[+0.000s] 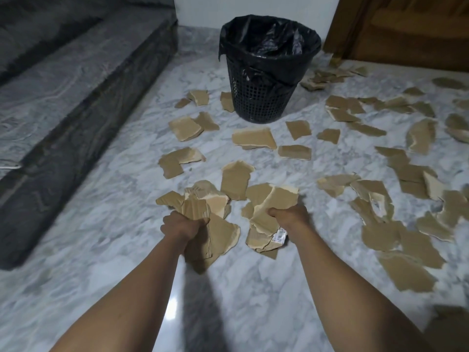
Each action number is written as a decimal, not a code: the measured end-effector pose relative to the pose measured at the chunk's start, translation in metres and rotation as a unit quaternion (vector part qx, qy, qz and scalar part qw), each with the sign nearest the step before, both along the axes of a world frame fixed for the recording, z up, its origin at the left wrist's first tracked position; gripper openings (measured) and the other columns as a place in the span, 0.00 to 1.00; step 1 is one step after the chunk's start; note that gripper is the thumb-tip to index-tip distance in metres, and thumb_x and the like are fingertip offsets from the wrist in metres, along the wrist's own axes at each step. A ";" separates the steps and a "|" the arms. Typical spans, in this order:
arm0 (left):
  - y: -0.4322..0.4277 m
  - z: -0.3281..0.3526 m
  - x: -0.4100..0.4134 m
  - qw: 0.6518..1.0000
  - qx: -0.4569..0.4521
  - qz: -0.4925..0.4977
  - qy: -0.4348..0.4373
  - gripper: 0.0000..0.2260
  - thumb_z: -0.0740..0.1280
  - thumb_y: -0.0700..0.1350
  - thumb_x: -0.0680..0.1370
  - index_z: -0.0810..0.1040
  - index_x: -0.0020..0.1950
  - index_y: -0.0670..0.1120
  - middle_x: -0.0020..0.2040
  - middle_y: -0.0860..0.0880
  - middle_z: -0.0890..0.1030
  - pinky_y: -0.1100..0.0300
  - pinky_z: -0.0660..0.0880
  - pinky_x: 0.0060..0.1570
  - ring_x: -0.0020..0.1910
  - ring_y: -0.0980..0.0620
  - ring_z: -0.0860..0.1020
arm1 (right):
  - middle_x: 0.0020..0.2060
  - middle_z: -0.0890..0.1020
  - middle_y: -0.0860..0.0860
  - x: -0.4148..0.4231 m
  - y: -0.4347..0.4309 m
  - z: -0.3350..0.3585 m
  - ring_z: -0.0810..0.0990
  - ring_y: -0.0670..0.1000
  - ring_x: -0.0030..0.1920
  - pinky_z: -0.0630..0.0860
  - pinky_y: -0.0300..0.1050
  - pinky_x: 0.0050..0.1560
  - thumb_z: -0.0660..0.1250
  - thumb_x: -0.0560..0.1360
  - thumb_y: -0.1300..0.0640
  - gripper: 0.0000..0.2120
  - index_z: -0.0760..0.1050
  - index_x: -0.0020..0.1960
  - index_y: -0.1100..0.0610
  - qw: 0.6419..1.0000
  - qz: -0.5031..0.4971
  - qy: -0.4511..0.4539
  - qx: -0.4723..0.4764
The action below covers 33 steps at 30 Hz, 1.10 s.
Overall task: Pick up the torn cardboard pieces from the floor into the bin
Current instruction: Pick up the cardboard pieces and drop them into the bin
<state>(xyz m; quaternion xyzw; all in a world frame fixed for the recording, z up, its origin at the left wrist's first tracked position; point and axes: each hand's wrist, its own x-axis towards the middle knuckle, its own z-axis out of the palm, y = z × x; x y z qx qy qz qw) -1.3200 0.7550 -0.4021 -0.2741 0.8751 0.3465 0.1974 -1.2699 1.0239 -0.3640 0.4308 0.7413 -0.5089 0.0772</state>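
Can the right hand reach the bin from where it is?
Probably not yet. The right hand, gripping a bundle of cardboard, is well short of the bin; only flat pieces on the floor lie between, so stepping closer should work.

One wide-angle view from the person's head looks forward and down along both forearms (142, 288) at the floor (127, 199) close below, the bin (264, 97) farther ahead

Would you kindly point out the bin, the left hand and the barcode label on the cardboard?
bin (262, 102): head view, on its mesh side wall.
left hand (182, 225): head view, on the back of the hand.
barcode label (279, 236): head view, on the middle of the white sticker.
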 end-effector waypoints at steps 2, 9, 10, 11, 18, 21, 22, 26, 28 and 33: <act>0.003 0.001 0.000 1.000 -0.016 -0.009 -0.009 0.43 0.77 0.68 0.57 0.73 0.62 0.43 0.60 0.43 0.72 0.46 0.76 0.59 0.63 0.39 0.72 | 0.50 0.85 0.57 -0.002 -0.006 0.005 0.84 0.56 0.50 0.82 0.50 0.51 0.83 0.61 0.56 0.24 0.80 0.53 0.62 1.000 -0.014 0.000 -0.012; 0.003 -0.002 -0.005 0.999 -0.039 -0.025 -0.021 0.44 0.76 0.69 0.59 0.72 0.64 0.43 0.61 0.42 0.70 0.46 0.76 0.59 0.63 0.39 0.71 | 0.53 0.84 0.59 0.001 0.015 0.025 0.84 0.58 0.52 0.82 0.53 0.53 0.77 0.67 0.71 0.16 0.80 0.52 0.60 0.986 0.017 0.092 -0.140; 0.003 -0.003 -0.006 0.999 -0.036 -0.024 -0.023 0.44 0.76 0.69 0.58 0.72 0.64 0.43 0.62 0.42 0.70 0.46 0.76 0.59 0.63 0.39 0.71 | 0.54 0.84 0.61 0.003 0.022 0.029 0.84 0.60 0.54 0.80 0.59 0.57 0.76 0.68 0.72 0.16 0.80 0.54 0.61 0.982 0.013 0.101 -0.160; 0.002 -0.003 -0.006 0.999 -0.032 -0.023 -0.024 0.44 0.76 0.69 0.58 0.72 0.64 0.43 0.62 0.42 0.70 0.46 0.76 0.59 0.64 0.39 0.71 | 0.54 0.84 0.62 0.005 0.029 0.035 0.83 0.62 0.54 0.79 0.64 0.58 0.75 0.69 0.72 0.17 0.79 0.56 0.63 0.977 -0.006 0.110 -0.184; 0.005 0.002 -0.007 0.998 -0.041 -0.031 -0.029 0.45 0.77 0.69 0.58 0.71 0.66 0.44 0.63 0.42 0.69 0.46 0.76 0.60 0.65 0.39 0.70 | 0.54 0.85 0.60 0.010 0.018 0.044 0.84 0.62 0.55 0.77 0.65 0.60 0.76 0.71 0.62 0.14 0.80 0.56 0.60 0.971 0.021 0.056 -0.229; 0.007 0.006 -0.004 0.998 -0.044 -0.030 -0.026 0.43 0.77 0.67 0.60 0.71 0.66 0.44 0.63 0.42 0.69 0.46 0.75 0.61 0.65 0.40 0.70 | 0.52 0.85 0.56 0.005 -0.018 0.023 0.84 0.57 0.53 0.81 0.58 0.56 0.82 0.52 0.44 0.36 0.81 0.56 0.59 0.989 0.129 0.003 -0.070; 0.007 0.008 -0.004 0.998 -0.043 -0.028 -0.026 0.43 0.77 0.67 0.60 0.71 0.66 0.44 0.63 0.43 0.69 0.46 0.75 0.61 0.65 0.40 0.70 | 0.53 0.83 0.55 0.002 -0.023 0.014 0.82 0.56 0.55 0.81 0.54 0.56 0.79 0.45 0.39 0.42 0.80 0.56 0.58 0.986 0.164 -0.016 -0.004; 0.007 0.011 -0.001 0.998 -0.045 -0.034 -0.028 0.44 0.76 0.68 0.60 0.70 0.66 0.43 0.63 0.42 0.69 0.46 0.75 0.61 0.65 0.40 0.70 | 0.49 0.83 0.52 -0.006 -0.034 0.013 0.82 0.54 0.52 0.80 0.49 0.54 0.82 0.61 0.53 0.19 0.75 0.44 0.51 0.983 0.179 -0.029 0.001; 0.008 0.012 0.001 0.998 -0.044 -0.032 -0.023 0.44 0.76 0.69 0.60 0.71 0.66 0.43 0.63 0.42 0.70 0.45 0.75 0.61 0.65 0.40 0.71 | 0.47 0.83 0.51 -0.004 -0.033 0.016 0.82 0.52 0.49 0.79 0.45 0.50 0.81 0.65 0.59 0.16 0.75 0.45 0.53 0.983 0.183 -0.017 -0.010; 0.010 0.019 0.013 1.000 -0.024 -0.011 0.013 0.37 0.76 0.66 0.63 0.72 0.61 0.43 0.60 0.45 0.73 0.45 0.74 0.60 0.63 0.40 0.70 | 0.45 0.84 0.51 0.011 -0.023 0.007 0.82 0.47 0.42 0.74 0.34 0.36 0.79 0.67 0.64 0.18 0.79 0.54 0.59 0.986 0.163 0.030 -0.035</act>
